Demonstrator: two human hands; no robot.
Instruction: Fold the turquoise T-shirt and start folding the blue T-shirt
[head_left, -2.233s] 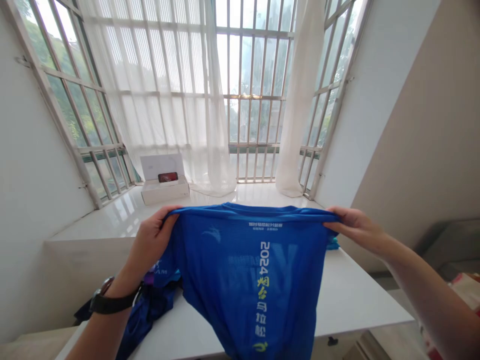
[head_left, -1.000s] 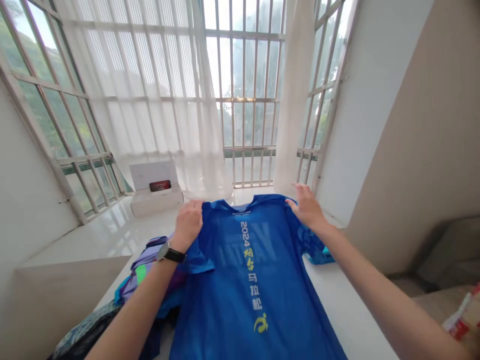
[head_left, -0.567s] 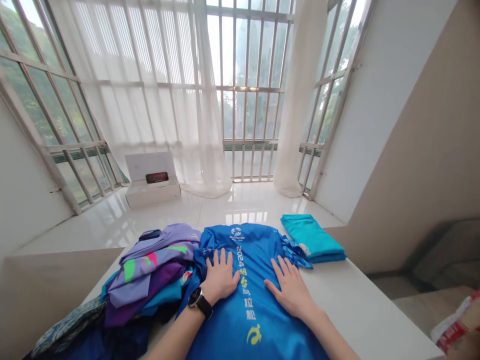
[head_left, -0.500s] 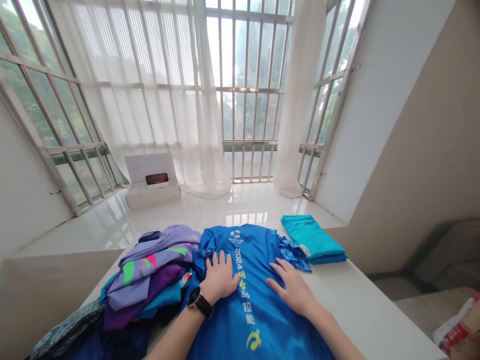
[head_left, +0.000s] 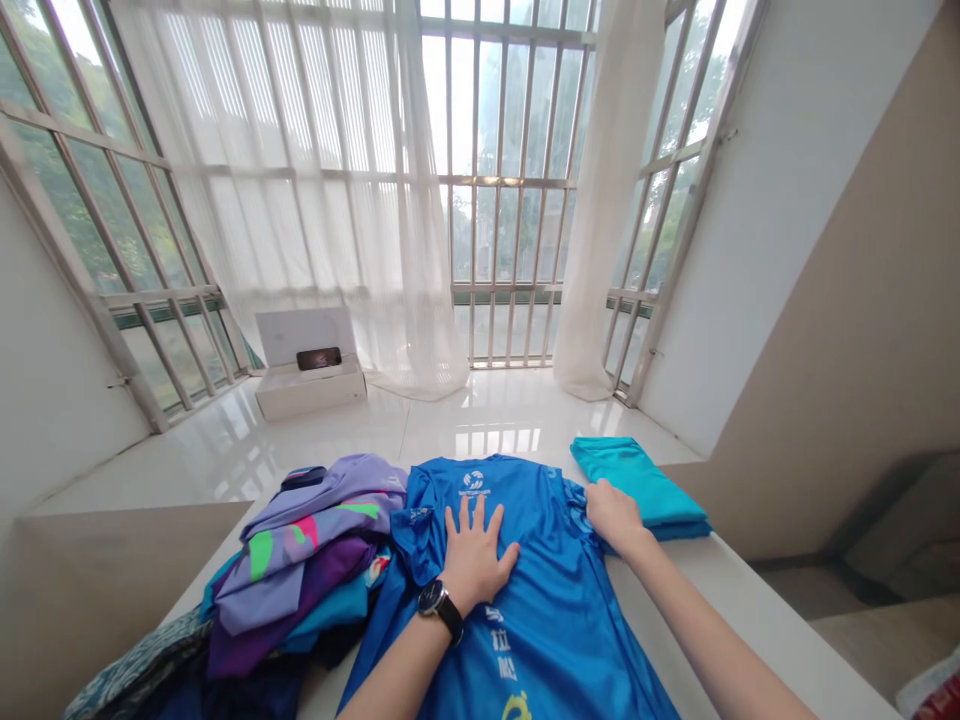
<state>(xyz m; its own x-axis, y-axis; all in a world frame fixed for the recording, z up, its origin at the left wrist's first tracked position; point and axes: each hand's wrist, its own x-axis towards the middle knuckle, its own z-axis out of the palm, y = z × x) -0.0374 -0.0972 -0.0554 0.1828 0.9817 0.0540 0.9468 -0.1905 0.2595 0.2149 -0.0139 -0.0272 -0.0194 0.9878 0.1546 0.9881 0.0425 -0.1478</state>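
A blue T-shirt [head_left: 525, 570] with white and yellow lettering lies spread on the white surface in front of me. My left hand [head_left: 478, 560], with a black-strapped watch at the wrist, rests on the shirt's upper middle, fingers spread. It covers part of the lettering. At the shirt's right sleeve, my right hand [head_left: 615, 515] is closed, with the sleeve fabric bunched at its fingers. A folded turquoise garment [head_left: 637, 480] lies just beyond the right hand. The shirt's left sleeve lies crumpled beside the clothes pile.
To the left is a heap of clothes [head_left: 300, 560] in purple, lilac, teal and dark blue. A white box [head_left: 311, 390] with a phone [head_left: 319, 358] leaning on it stands on the sill [head_left: 427, 425]. Sheer curtains [head_left: 397, 250] hang before barred windows. A red-and-white package [head_left: 934, 690] shows at lower right.
My right hand has moved off the shirt's middle to its right sleeve and closed there. My left hand has slid right and up the shirt, fingers now spread wider.
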